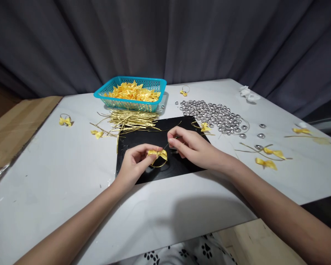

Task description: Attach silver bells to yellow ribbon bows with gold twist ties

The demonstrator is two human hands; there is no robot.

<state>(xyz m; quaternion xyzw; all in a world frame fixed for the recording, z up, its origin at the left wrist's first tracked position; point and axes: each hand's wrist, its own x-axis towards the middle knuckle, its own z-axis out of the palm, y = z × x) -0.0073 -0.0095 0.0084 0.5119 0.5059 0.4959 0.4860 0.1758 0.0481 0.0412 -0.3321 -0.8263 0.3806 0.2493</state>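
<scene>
Forearms [68,221] foremost; left hand [135,159], fingertips closed, pinches satin bow [163,154]; right hand [193,143] likewise pinches thin strand [166,145]. Steady bow firmly.

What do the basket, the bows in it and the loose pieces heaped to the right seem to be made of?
Basket: glossy blue plastic, probably, from its moulded mesh walls.
Bows: probably satin ribbon, given the soft yellow sheen and folds.
Loose pieces: shiny silver, mirror-like highlights; metal or coated plastic, unclear which.
</scene>
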